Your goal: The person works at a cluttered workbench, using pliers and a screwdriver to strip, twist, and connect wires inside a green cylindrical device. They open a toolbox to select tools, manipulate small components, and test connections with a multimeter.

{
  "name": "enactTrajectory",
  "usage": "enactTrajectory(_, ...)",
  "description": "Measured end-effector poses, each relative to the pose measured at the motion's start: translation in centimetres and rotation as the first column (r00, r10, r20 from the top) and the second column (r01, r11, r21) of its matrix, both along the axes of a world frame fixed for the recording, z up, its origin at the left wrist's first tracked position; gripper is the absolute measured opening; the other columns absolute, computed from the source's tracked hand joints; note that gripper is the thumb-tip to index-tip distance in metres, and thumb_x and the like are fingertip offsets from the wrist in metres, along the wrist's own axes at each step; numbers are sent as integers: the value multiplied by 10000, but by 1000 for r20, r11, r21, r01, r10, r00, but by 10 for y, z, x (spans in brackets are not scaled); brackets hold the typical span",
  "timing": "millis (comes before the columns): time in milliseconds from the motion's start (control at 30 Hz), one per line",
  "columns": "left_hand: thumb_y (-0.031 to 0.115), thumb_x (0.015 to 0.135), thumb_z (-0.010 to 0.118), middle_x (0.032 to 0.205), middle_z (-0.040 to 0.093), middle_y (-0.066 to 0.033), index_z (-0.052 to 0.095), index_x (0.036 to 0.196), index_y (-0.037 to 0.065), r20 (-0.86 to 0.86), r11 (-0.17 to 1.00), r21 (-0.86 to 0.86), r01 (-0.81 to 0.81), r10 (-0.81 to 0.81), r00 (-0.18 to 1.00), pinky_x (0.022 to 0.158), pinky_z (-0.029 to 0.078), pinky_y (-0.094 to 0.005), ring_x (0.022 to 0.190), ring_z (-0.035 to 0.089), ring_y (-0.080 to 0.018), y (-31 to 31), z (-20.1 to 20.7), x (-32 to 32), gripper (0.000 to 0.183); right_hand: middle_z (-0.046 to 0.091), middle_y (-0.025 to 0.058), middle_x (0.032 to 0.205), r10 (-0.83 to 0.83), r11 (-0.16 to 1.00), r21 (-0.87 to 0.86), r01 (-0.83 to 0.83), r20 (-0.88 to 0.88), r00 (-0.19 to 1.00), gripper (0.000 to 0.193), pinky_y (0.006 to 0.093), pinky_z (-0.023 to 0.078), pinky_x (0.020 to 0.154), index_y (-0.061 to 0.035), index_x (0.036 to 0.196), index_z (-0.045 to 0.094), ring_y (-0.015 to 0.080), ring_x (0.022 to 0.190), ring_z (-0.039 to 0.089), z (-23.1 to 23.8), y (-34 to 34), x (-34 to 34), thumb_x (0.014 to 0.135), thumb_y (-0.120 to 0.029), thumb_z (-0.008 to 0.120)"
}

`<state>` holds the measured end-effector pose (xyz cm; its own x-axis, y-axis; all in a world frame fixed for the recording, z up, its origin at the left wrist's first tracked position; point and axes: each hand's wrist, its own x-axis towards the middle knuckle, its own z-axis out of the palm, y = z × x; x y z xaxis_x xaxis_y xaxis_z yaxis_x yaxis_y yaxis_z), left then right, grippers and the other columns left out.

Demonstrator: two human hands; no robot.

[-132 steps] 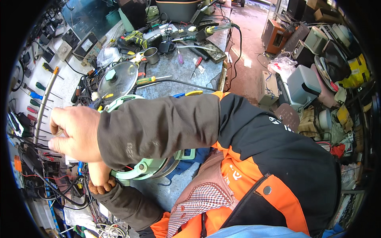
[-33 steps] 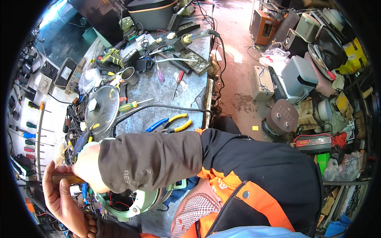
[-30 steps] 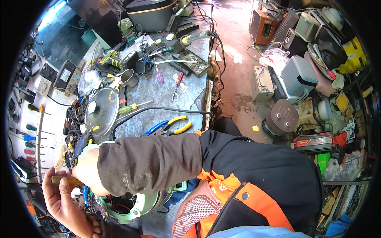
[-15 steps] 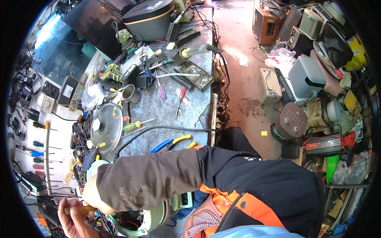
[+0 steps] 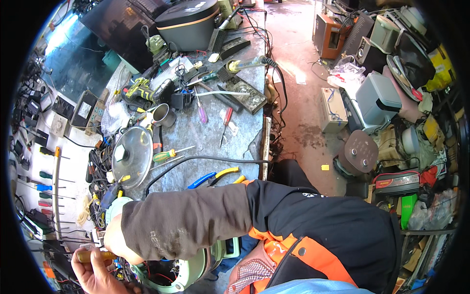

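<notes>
My left hand (image 5: 95, 274), low at the left, has its thumb and fingers closed around a yellow-amber handle (image 5: 88, 256) that looks like a screwdriver's; its far end is hidden. My right arm reaches across from the right in a dark brown sleeve. Only the back of my right hand (image 5: 119, 240) shows, and its fingers are out of sight. A small white block (image 5: 98, 238) is beside it. Under the sleeve sits a pale green round appliance body (image 5: 188, 274), open, with red wires inside. A pale green rounded part (image 5: 116, 209) peeks out above my right wrist.
On the bench lie a glass lid (image 5: 132, 158), a green-yellow screwdriver (image 5: 164, 156), blue-yellow pliers (image 5: 210, 176), a red-handled screwdriver (image 5: 226, 122), a cordless drill (image 5: 139, 93) and a soldering iron (image 5: 245, 63). A black cable (image 5: 210, 158) crosses it. Appliances crowd the right side.
My left hand has moved slightly downward with the handle still in it. The small white block shows more clearly beside my right hand. The whole view has shifted a little.
</notes>
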<state>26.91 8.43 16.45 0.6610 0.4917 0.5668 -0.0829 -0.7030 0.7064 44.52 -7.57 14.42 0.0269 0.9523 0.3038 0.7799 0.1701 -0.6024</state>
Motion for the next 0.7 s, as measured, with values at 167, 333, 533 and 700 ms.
enactTrajectory(167,-29,1049,637,1104,754,-194,614,1294,-18,189,966,-140,219,-191,963,915,654,-463,945,755,-311,-13,0,8,246,786,208,875,17,1000,-15,-17,8,1000,220,493,613,805,-33,911,825,389,874,775,-2,6,2,806,-198,724)
enactTrajectory(333,-73,1029,651,1109,752,-174,603,1357,-23,-36,984,-100,145,-149,988,958,659,-469,934,756,-289,1,12,-10,334,786,206,879,7,999,-40,-5,40,999,219,489,612,808,-36,913,822,393,874,773,6,-3,-1,822,-209,723)
enactTrajectory(533,-4,997,720,1158,738,-208,583,1392,-45,105,995,-35,94,-89,990,968,648,-469,1010,753,-308,-1,-3,1,420,783,208,881,37,999,-7,-37,-1,999,224,492,610,804,-37,927,823,394,881,773,-2,3,2,822,-207,720)
enactTrajectory(700,-101,1012,615,1334,712,-262,555,1505,-36,46,934,-129,333,-330,943,1052,621,-485,1170,734,-345,9,15,-18,501,779,209,873,31,999,-36,-30,44,999,241,495,612,802,-33,941,821,397,886,774,4,0,1,813,-213,722)
